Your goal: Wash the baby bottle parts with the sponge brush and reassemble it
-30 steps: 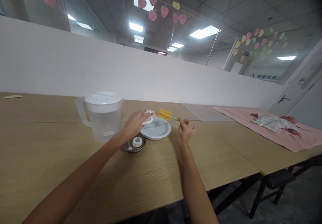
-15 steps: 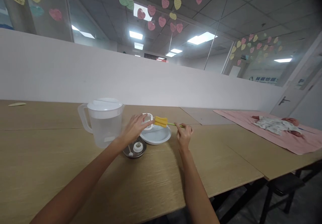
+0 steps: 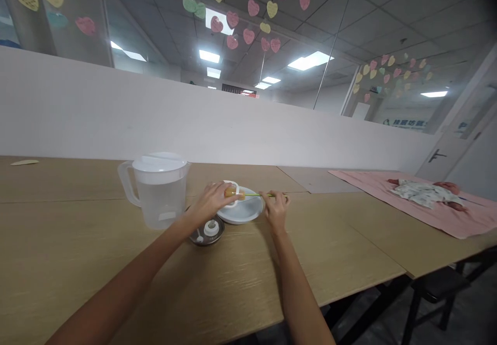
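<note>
My left hand (image 3: 213, 200) is closed around a clear baby bottle with white handles (image 3: 233, 185), tilted on its side above a white basin (image 3: 243, 213). My right hand (image 3: 276, 209) grips the thin green handle of a bottle brush (image 3: 254, 195). The brush's yellow sponge head (image 3: 235, 194) is inside the bottle, partly behind my left fingers. Below my left wrist, a small metal tray (image 3: 218, 235) holds a white bottle collar with a teat (image 3: 212, 227) and a small white item that I cannot make out.
A lidded clear plastic jug (image 3: 163, 200) of water stands left of the basin. To the right, a baby doll (image 3: 421, 192) in patterned clothes lies on a pink cloth (image 3: 361, 190). A black stool (image 3: 440, 285) is beside the table's right front edge.
The yellow sponge head, outside the bottle's mouth before, is now inside the bottle. My right hand has moved left, towards my left hand.
</note>
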